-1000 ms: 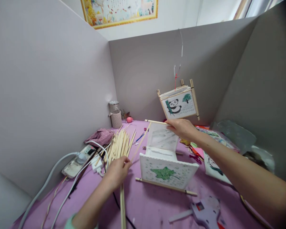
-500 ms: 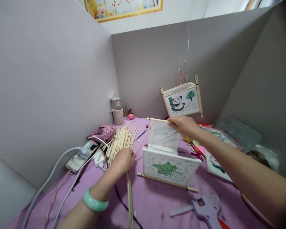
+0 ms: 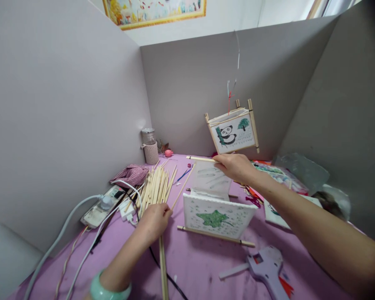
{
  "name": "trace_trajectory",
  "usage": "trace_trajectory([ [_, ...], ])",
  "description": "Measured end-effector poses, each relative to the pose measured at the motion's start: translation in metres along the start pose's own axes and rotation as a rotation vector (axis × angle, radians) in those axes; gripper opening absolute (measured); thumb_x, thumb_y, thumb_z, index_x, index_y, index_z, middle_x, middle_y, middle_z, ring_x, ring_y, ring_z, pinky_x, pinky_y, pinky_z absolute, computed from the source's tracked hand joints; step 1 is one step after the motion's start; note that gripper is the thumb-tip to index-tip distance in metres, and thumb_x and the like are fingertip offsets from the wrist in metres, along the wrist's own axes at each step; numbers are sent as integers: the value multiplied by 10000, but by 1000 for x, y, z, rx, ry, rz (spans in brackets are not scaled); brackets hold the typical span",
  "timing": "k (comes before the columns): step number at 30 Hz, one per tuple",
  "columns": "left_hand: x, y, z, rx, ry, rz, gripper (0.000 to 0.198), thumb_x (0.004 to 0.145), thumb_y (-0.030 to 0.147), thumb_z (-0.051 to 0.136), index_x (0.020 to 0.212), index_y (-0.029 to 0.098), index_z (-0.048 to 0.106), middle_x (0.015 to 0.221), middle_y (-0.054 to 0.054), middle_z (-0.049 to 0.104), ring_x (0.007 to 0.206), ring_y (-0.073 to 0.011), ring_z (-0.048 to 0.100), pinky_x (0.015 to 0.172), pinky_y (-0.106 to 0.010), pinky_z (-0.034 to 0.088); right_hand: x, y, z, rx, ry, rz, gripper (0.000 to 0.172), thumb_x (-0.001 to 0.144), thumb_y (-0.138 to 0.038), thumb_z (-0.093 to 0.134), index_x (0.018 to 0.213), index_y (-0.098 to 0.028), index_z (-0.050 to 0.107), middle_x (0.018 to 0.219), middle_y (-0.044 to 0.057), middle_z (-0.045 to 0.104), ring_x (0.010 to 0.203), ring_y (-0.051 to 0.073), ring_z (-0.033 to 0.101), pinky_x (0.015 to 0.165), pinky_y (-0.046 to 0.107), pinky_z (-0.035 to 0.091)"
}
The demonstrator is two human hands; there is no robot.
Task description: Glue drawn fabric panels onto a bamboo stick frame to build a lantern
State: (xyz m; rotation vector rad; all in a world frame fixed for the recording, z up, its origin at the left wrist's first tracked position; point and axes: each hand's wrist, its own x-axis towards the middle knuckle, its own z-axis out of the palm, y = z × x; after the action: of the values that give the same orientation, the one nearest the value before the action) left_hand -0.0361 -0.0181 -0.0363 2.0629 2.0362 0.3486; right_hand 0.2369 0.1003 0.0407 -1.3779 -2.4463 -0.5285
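My left hand (image 3: 154, 219) is closed on a thin wooden stick (image 3: 183, 186), which slants up to the right. Its far tip is by the left edge of a lantern frame made of white painted panels and sticks. My right hand (image 3: 234, 167) grips the top stick (image 3: 201, 158) of this frame, above the rear panel (image 3: 210, 177) with grey strokes. The front panel (image 3: 219, 216) carries a green leaf and leans over a bottom stick (image 3: 215, 236) on the table. Several longer sticks (image 3: 163, 266) lie below my left hand.
A pile of sticks (image 3: 158, 183) lies behind my left hand, beside a power strip (image 3: 101, 208) with cables. A lavender glue gun (image 3: 267, 266) rests front right. A finished panda lantern (image 3: 234, 131) hangs at the back. A jar (image 3: 150, 148) stands back left; papers and plastic bags (image 3: 303, 173) lie right.
My left hand and its stick have drawn back slightly toward me, the tip now a little lower beside the frame. My right hand keeps its grip. The whole view has shifted a little.
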Motion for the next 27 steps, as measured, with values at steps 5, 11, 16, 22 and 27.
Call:
trace_trajectory([
  [5,-7,2,3,-54,20,-23,264,864,233,447,775,173,689,820,-76,720,794,-186,629,671,-259,349,-6,-4,-2,-3,12,8,241,930,-329,432,1058,-253,621,1041,27,705,882,199,649,636,266,361],
  [11,-12,7,2,-78,34,-25,265,869,219,447,749,173,679,772,-63,704,755,-169,622,657,-241,350,-8,-6,-5,-8,19,13,252,930,-343,435,1077,-259,622,1067,24,701,900,198,648,651,270,377],
  [16,-13,5,4,-90,41,-22,286,872,222,439,744,166,688,772,-70,708,761,-176,629,662,-243,358,-10,-6,-7,-7,31,12,254,925,-343,447,1096,-257,614,1088,24,694,910,200,646,667,274,387],
  [22,-13,1,5,-124,68,-5,268,864,231,460,828,167,717,852,-77,732,815,-184,647,693,-247,368,-11,-6,-7,5,46,10,259,923,-343,455,1111,-254,609,1098,32,689,938,201,639,691,270,393],
  [27,-14,3,4,-153,69,-10,270,863,243,467,864,168,726,886,-79,738,838,-190,654,706,-249,384,-12,-5,-8,10,63,10,262,926,-346,453,1113,-249,609,1084,40,691,951,201,630,693,268,392],
])
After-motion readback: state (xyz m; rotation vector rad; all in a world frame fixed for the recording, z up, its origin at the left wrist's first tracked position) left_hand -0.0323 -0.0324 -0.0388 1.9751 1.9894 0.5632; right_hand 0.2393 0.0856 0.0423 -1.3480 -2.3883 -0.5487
